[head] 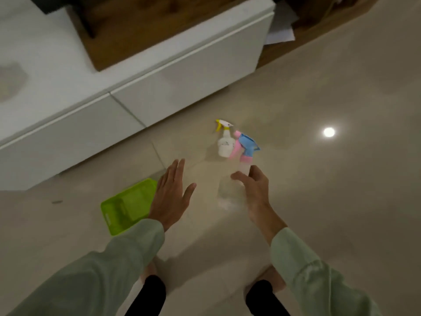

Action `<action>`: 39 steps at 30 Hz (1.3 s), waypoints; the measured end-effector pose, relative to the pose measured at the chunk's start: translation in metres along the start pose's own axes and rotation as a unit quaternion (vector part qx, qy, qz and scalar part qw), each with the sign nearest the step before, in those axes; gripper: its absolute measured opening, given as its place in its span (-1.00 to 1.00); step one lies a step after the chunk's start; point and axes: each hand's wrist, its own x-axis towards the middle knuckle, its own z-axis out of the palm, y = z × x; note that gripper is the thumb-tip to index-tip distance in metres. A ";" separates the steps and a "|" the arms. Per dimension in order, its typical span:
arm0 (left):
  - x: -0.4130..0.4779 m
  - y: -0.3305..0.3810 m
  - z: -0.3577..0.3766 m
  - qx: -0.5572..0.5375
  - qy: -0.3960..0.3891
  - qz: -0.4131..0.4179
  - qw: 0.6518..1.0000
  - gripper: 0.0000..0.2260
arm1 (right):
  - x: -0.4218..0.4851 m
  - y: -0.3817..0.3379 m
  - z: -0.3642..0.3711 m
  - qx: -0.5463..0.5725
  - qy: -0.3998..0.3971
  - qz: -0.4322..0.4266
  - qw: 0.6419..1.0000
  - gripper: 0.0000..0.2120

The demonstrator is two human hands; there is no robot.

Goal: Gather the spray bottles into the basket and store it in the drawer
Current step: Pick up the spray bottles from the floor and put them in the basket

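- Setting: a glossy beige tiled floor [319, 213], seen from above, with a bright round ceiling-light reflection [329, 132] at the right.
- Furniture: a low white cabinet with flat handle-less drawer fronts [182, 87] runs diagonally across the upper left; a brown wooden panel [136, 35] lies on its top. All visible drawer fronts appear closed.
- Basket: a lime-green rectangular plastic basket [123, 208] rests on the floor at the lower left of centre, empty as far as can be seen; its right edge is hidden behind the left hand.
- Spray bottles: a small white spray bottle with a yellow-and-white trigger head [224, 142] stands on the floor near the cabinet. Just beside it, to the right, stands a taller clear plastic spray bottle with a blue-and-pink trigger head [245, 156]; whether the two touch cannot be told.
- Left hand [169, 197]: open and flat, fingers spread, palm down, holding nothing, above the floor between basket and bottles.
- Right hand [255, 190]: fingers curved wide, thumb and forefinger either side of the clear bottle's body; motion blur prevents telling whether contact is made.
- Clothing: pale green sleeves [314, 270] cover both forearms; dark trouser legs [150, 295] and bare feet appear at the bottom edge.
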 end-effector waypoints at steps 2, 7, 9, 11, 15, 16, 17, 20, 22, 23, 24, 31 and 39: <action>-0.007 -0.047 -0.016 -0.002 0.000 -0.022 1.000 -0.37 | -0.004 0.010 0.049 -0.008 0.000 -0.006 1.000 -0.84; -0.035 -0.169 -0.048 -0.024 -0.020 -0.074 0.997 -0.37 | -0.022 0.051 0.176 -0.021 -0.035 -0.037 0.998 -0.88; -0.043 -0.213 -0.053 -0.028 -0.030 -0.098 0.994 -0.37 | -0.023 0.073 0.221 -0.042 -0.056 -0.039 0.997 -0.88; -0.044 -0.248 -0.053 -0.032 -0.036 -0.114 0.992 -0.37 | -0.018 0.094 0.257 -0.061 -0.079 -0.032 0.995 -0.87; -0.030 -0.290 -0.041 -0.049 -0.025 -0.133 0.990 -0.37 | 0.002 0.134 0.304 -0.105 -0.094 -0.051 0.989 -0.85; -0.026 -0.299 -0.034 -0.054 -0.026 -0.134 0.989 -0.36 | 0.008 0.146 0.311 -0.117 -0.081 -0.068 0.987 -0.86; -0.022 -0.305 -0.029 -0.057 -0.025 -0.133 0.989 -0.36 | 0.012 0.157 0.317 -0.126 -0.062 -0.084 0.987 -0.87; -0.007 -0.323 -0.003 -0.071 -0.019 -0.138 0.988 -0.35 | 0.027 0.193 0.334 -0.150 -0.003 -0.121 0.981 -0.67; 0.001 -0.333 0.013 -0.079 -0.010 -0.144 0.986 -0.35 | 0.037 0.215 0.344 -0.156 0.011 -0.136 0.978 -0.66; 0.005 -0.339 0.021 -0.081 -0.008 -0.144 0.986 -0.35 | 0.042 0.226 0.349 -0.153 0.017 -0.133 0.979 -0.66; 0.008 -0.344 0.028 -0.084 -0.005 -0.145 0.986 -0.35 | 0.047 0.236 0.354 -0.147 0.025 -0.136 0.979 -0.67; 0.027 -0.373 0.064 -0.088 0.003 -0.146 0.985 -0.35 | 0.076 0.288 0.379 -0.207 0.045 -0.231 0.950 -0.63; 0.026 -0.378 0.072 -0.105 0.000 -0.152 0.983 -0.34 | 0.069 0.319 0.361 -0.337 -0.028 -0.248 0.908 -0.67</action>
